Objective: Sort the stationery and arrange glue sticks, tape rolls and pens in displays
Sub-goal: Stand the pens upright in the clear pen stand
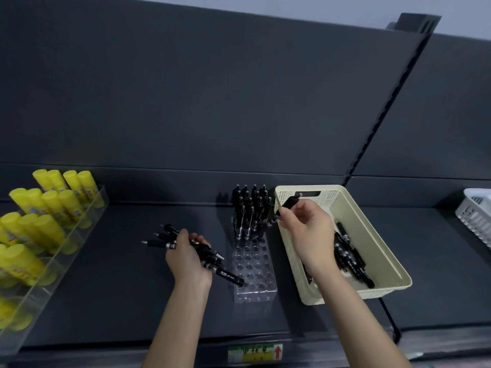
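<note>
My left hand is clenched round a bundle of black pens, tips poking out toward 10 o'clock and 4 o'clock, over the dark shelf. My right hand pinches a single black pen between thumb and fingers, held tilted above the near-left corner of the cream basket. More loose pens lie inside that basket, at 3 o'clock from the clear pen holder. The holder's back rows at 12 o'clock carry upright pens; front holes look empty, though glare makes that hard to confirm. Yellow glue sticks stand in a clear tiered display at 9 o'clock. A white basket sits at far 3 o'clock.
</note>
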Demonstrator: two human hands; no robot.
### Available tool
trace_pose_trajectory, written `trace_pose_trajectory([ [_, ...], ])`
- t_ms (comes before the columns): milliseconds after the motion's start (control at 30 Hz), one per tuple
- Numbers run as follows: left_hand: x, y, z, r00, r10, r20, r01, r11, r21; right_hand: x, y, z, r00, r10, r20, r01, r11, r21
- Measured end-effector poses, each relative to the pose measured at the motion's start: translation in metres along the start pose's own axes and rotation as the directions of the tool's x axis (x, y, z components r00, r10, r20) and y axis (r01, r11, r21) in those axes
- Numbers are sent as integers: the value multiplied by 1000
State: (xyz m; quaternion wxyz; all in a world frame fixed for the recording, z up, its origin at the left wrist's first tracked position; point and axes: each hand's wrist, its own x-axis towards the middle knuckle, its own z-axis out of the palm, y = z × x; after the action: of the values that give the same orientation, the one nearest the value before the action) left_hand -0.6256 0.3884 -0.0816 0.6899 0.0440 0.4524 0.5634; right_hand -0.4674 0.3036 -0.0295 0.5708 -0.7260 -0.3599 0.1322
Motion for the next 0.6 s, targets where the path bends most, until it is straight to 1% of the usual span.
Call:
trace_pose_trajectory([
  [33,-2,0,0,1000,-2,7,2,1000,1,0,2,3,999,-51,8,52,994,-98],
  [100,-5,-1,1,1000,-11,18,11,1000,2,-1,5,8,991,-129,41,135,967,-214],
  [167,-7,0,2,1000,-18,21,18,1000,3,-3,4,11,981,-177,83,193,942,-274],
  [233,-8,0,1,999,-24,22,23,1000,11,-3,6,16,972,-194,129,226,920,-319],
  [400,-8,0,-1,999,-27,34,26,999,25,-5,15,28,954,-153,256,239,907,-347],
  [600,-7,1,-1,999,-14,47,11,999,53,-2,11,28,945,-151,289,258,887,-382],
])
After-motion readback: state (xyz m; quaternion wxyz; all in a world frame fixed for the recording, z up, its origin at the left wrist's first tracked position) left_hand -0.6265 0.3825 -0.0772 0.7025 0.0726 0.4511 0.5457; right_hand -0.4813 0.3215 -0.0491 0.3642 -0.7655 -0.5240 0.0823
